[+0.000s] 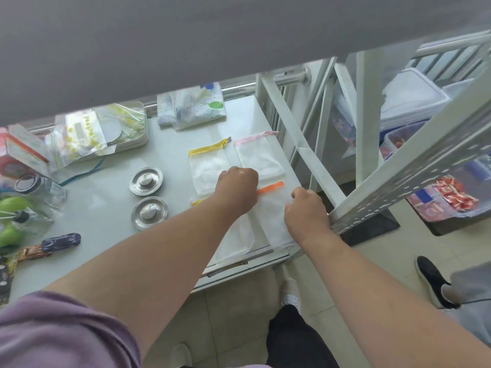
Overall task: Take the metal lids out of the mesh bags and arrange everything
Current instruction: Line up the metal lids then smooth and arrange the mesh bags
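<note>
Two round metal lids [146, 181] [149, 213] lie side by side on the pale table [111, 235], left of my arms. Flat white mesh bags are laid out on the table's right part: a yellow-trimmed bag [210, 166], a pink-trimmed bag [259, 155], an orange-trimmed bag [271, 211], and one more bag [233, 240] partly under my left forearm. My left hand [236, 189] is closed at the left end of the orange trim. My right hand [305, 208] has its fingers curled on the same bag's right edge. Both bags near me look flat.
A tray [132, 139] of zip bags and a patterned pouch [191, 107] sit at the back. A glass jar [39, 189], green objects and a toy car [62, 241] crowd the left. A metal shelf frame [398, 181] and bins stand right; another person's shoe [431, 281] is on the floor.
</note>
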Available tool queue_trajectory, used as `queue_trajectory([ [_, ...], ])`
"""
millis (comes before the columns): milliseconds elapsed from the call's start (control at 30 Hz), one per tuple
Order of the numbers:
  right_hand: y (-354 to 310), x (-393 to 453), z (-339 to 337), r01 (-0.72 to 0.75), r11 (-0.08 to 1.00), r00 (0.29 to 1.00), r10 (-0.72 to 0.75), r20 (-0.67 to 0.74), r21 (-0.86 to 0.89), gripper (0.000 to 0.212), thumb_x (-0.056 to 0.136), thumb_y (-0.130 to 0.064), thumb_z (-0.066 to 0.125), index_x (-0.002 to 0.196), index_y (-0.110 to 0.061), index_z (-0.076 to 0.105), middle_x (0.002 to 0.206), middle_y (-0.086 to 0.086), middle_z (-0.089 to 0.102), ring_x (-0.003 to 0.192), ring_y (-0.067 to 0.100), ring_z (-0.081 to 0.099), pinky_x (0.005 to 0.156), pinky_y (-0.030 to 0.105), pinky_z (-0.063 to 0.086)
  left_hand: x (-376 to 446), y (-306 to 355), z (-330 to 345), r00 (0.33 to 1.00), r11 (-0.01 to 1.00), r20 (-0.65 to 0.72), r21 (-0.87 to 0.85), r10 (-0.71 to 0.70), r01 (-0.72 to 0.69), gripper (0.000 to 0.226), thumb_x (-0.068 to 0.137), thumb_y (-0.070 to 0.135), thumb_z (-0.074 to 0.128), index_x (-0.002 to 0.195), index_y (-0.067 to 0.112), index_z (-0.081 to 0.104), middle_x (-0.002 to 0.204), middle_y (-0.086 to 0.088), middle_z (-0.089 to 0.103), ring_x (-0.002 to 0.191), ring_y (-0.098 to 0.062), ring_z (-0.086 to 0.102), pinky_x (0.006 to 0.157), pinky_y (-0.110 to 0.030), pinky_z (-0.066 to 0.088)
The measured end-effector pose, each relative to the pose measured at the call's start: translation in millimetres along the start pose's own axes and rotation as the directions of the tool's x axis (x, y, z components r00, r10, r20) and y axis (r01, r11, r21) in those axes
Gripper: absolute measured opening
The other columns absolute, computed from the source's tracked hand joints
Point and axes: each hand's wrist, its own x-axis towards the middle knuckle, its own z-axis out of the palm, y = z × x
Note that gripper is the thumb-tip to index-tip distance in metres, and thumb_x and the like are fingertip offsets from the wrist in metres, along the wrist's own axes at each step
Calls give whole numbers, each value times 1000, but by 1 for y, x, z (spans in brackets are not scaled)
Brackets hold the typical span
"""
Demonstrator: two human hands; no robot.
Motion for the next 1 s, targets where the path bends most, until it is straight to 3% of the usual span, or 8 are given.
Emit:
queue_trajectory([
  [367, -1, 3, -5, -19, 999, 995, 23, -93, 46, 30, 93, 3, 47, 121, -6, 51, 124, 17, 60, 114, 37, 60, 87, 44, 51, 2, 9, 4, 992, 950, -121, -313, -44, 4, 16, 97, 29, 66, 109, 27, 76, 100, -6, 74, 107, -27, 61, 98, -41, 49],
  [533, 2, 3, -4, 13, 999, 996, -9, -94, 37, 30, 96, 2, 49, 125, -5, 51, 129, 18, 57, 115, 36, 60, 89, 45, 50, -3, 8, 7, 989, 961, -138, -277, -44, 4, 17, 99, 27, 65, 110, 23, 77, 100, -3, 76, 111, -25, 58, 101, -41, 47],
  [700, 7, -8, 4, 145, 988, 987, -140, -82, 53, 40, 102, -17, 60, 138, -1, 50, 135, 20, 49, 108, 39, 61, 88, 44, 49, -5, 5, 4, 989, 976, -144, -218, -10, -22, 20, 100, 31, 64, 114, 24, 77, 102, 1, 77, 115, -24, 57, 104, -40, 43],
  [900, 10, -14, 17, 195, 981, 981, -195, -23, 10, 33, 101, -26, 61, 126, -4, 59, 129, 16, 47, 93, 35, 63, 85, 40, 54, -4, 9, 8, 993, 979, -121, -201, 15, -40, 20, 102, 26, 61, 109, 30, 80, 105, 3, 77, 114, -23, 57, 101, -39, 44],
  [1000, 9, -15, 19, 202, 979, 979, -202, -40, 8, 27, 101, -28, 61, 115, -5, 60, 123, 15, 47, 84, 35, 62, 82, 45, 56, -2, 9, 11, 991, 980, -131, -192, 26, -51, 21, 102, 24, 61, 108, 29, 81, 104, 2, 77, 112, -24, 58, 100, -38, 43],
])
